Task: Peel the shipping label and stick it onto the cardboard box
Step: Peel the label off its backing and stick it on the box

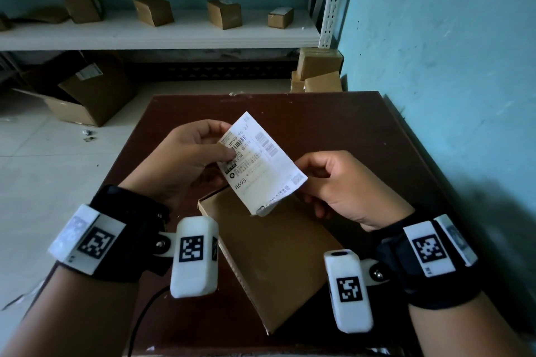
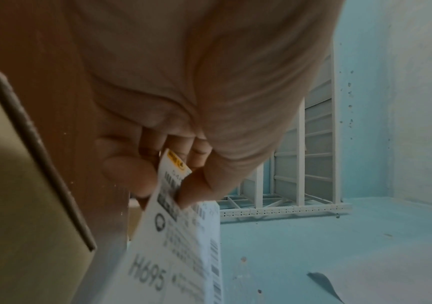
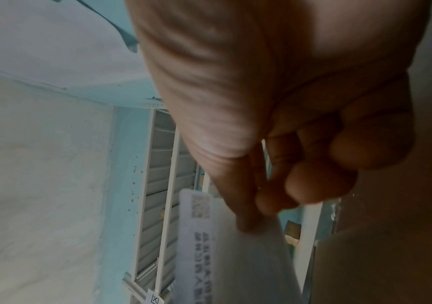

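A white shipping label [image 1: 262,165] printed with barcodes and "H695" is held tilted in the air above a flat brown cardboard box [image 1: 275,258]. The box lies on a dark brown table [image 1: 333,124]. My left hand [image 1: 228,151] pinches the label's left edge between thumb and fingers, as the left wrist view shows: label [image 2: 183,236], hand [image 2: 169,183]. My right hand [image 1: 301,180] pinches the label's right corner; in the right wrist view the label [image 3: 225,253] sits under the thumb and index tips [image 3: 251,220]. The label's bottom corner curls slightly.
A white shelf [image 1: 174,35] at the back carries several small cardboard boxes. An open carton [image 1: 87,95] lies on the tiled floor at left. Stacked boxes [image 1: 317,71] stand behind the table. A teal wall [image 1: 449,66] runs close along the right. A black cable [image 1: 142,322] hangs by the table's front.
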The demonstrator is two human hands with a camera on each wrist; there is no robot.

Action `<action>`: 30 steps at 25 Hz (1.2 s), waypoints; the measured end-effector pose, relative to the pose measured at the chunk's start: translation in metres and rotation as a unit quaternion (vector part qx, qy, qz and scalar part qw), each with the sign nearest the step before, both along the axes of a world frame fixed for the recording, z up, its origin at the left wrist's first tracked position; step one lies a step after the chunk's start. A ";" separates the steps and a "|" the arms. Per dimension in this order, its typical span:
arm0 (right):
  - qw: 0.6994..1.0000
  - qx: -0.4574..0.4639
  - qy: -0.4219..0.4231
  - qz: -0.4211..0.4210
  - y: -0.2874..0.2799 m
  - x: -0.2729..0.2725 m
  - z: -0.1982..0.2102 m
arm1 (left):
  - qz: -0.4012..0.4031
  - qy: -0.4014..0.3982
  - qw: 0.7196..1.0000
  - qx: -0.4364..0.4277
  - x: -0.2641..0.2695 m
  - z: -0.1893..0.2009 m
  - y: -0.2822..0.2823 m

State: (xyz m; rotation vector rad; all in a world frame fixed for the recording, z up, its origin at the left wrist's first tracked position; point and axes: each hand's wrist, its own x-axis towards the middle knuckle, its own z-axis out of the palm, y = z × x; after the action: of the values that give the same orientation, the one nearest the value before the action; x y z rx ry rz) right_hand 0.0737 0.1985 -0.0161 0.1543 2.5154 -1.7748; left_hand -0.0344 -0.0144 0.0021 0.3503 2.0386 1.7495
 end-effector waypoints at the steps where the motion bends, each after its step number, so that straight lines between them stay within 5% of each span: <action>1: 1.000 -0.014 0.006 -0.007 0.000 0.000 0.000 | -0.013 -0.011 1.000 0.012 0.002 0.001 0.000; 6: 0.995 -0.078 0.047 -0.038 0.000 -0.003 -0.005 | -0.089 -0.032 0.995 -0.002 0.008 -0.002 0.007; 15: 0.989 -0.124 0.054 0.055 -0.005 -0.002 -0.006 | -0.223 -0.104 0.969 0.019 0.014 -0.005 0.007; 23: 0.991 -0.103 0.077 0.044 -0.002 -0.002 -0.006 | -0.221 -0.115 0.968 0.030 0.011 -0.008 0.005; 30: 0.997 -0.053 0.023 0.053 -0.002 0.001 -0.001 | -0.133 -0.080 0.988 -0.009 0.004 -0.009 0.002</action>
State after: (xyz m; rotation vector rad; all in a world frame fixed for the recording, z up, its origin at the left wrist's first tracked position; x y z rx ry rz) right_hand 0.0743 0.1966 -0.0175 -0.0248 2.4032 -1.8835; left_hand -0.0304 -0.0123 -0.0066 0.4400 1.8027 1.5447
